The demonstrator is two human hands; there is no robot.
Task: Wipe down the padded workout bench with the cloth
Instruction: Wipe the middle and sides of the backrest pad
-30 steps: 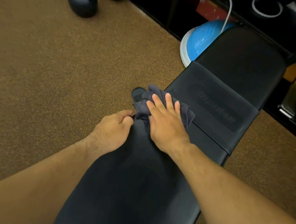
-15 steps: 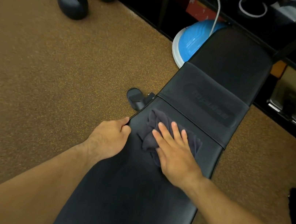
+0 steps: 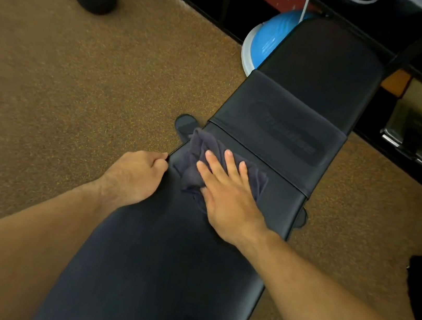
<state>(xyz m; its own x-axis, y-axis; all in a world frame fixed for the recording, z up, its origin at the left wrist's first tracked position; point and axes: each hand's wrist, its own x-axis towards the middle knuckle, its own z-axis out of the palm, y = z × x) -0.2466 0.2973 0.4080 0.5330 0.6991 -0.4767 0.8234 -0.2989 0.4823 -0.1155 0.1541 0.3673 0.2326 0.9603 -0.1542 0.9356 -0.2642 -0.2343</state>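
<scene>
My right hand (image 3: pixel 228 198) lies flat on the cloth (image 3: pixel 193 161), pressing it on the bench (image 3: pixel 161 262). My left hand (image 3: pixel 133 175) grips the bench edge.

Black padded vinyl tabletop (image 3: pixel 159 275) of workout bench, runs from near centre to far right. Crumpled dark grey cloth (image 3: pixel 197 148) lies on it mid-length, toward left edge, just near of the cross seam.

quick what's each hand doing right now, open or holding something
Left hand: fingers curled, gripping the left edge of the bench.
Right hand: open, fingers straight, pressing the cloth flat on the bench.
</scene>
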